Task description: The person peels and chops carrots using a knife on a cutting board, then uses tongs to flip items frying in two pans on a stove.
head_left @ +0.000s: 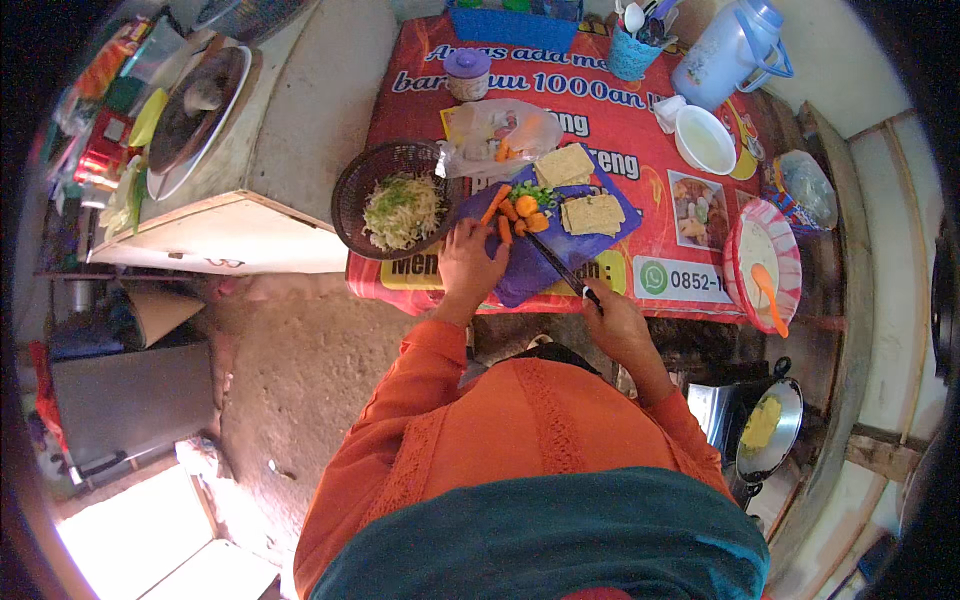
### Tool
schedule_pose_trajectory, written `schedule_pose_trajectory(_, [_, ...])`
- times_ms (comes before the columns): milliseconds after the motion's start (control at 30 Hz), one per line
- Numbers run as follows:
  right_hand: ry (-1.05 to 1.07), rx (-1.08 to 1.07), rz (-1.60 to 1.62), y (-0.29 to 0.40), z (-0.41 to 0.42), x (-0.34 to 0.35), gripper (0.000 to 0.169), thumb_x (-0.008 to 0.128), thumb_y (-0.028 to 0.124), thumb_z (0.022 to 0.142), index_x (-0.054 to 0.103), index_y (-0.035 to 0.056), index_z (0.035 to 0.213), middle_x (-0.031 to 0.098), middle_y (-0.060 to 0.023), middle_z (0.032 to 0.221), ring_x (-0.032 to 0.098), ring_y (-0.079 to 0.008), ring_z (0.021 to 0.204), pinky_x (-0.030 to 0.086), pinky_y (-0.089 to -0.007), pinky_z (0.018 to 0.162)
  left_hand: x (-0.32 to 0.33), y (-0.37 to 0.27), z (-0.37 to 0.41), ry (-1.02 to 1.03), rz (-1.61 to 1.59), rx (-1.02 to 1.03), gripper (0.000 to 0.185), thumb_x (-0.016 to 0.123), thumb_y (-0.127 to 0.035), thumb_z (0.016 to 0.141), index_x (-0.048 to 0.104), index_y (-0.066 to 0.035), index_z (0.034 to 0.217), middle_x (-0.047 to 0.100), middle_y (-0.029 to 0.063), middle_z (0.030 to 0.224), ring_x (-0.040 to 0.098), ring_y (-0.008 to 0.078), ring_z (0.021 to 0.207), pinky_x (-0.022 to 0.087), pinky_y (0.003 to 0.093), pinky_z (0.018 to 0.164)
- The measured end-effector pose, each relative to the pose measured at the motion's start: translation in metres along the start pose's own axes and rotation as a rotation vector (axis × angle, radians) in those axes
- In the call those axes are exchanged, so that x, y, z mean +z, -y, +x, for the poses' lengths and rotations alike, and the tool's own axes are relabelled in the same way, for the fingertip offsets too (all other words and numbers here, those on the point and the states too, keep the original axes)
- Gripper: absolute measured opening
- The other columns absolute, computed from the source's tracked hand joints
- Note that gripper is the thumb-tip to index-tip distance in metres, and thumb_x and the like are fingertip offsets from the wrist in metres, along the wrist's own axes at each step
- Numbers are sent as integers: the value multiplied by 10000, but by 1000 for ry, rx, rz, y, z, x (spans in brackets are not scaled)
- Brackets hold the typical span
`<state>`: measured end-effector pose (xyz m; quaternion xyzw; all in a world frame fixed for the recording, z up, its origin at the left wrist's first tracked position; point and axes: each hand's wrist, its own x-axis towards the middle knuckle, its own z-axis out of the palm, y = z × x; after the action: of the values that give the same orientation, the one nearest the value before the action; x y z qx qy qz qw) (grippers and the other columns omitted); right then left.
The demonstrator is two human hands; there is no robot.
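Note:
My right hand [615, 319] grips the handle of a dark knife [559, 266], whose far end reaches the carrot pieces [514, 214] on a blue-purple cutting board [525, 274]. My left hand [471, 259] rests at the board's left side, fingers spread beside the carrots; whether it presses on a piece I cannot tell. Chopped green leaves [534, 193] lie behind the carrots. Two stacks of tempeh slices, one at the back [564, 166] and one nearer [592, 215], sit on the right part of the board. A dark woven basket [349, 195] with shredded vegetable [401, 214] stands to the left.
A plastic bag of vegetables [510, 135] and a purple-lidded jar [468, 75] stand behind. At right are a white bowl [705, 139], a blue jug [727, 56] and a red-white basin [765, 262] of batter with an orange spoon. A wok [771, 429] is low right.

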<state>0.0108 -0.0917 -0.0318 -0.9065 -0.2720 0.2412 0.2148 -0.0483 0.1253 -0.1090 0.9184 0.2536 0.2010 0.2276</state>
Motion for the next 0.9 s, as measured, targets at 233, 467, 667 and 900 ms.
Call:
schedule_pose_trajectory(233, [-144, -84, 90, 6, 0, 16, 333, 480, 188, 854, 454, 46, 1154, 586, -233, 956, 553, -409, 903, 440, -444, 757, 9, 5, 4, 37, 50, 4, 239, 624, -270, 693, 599, -102, 861, 492, 55, 1029, 491, 274, 956, 402, 435, 793])
schedule_pose_trajectory(467, [-108, -66, 79, 12, 5, 23, 326, 474, 200, 863, 466, 8, 1126, 586, -242, 942, 561, -403, 886, 442, -444, 736, -4, 3, 1, 75, 70, 44, 323, 601, -252, 689, 582, -61, 949, 457, 86, 1152, 453, 290, 1042, 356, 446, 864])
schedule_pose_trajectory(667, [-132, -28, 77, 22, 6, 15, 320, 475, 213, 864, 483, -3, 1101, 591, -242, 904, 567, -403, 856, 445, -446, 723, 12, 2, 12, 47, 87, -9, 388, 595, -259, 687, 562, -36, 1002, 434, 110, 1190, 429, 304, 1079, 331, 448, 895])
schedule_pose_trajectory(900, [-42, -2, 5, 25, 2, 22, 246, 445, 249, 872, 498, 39, 991, 585, -244, 832, 573, -412, 797, 443, -501, 683, -6, 9, -10, 61, 13, 112, 197, 602, -186, 692, 590, -70, 851, 456, 87, 1140, 437, 310, 1059, 366, 457, 863])
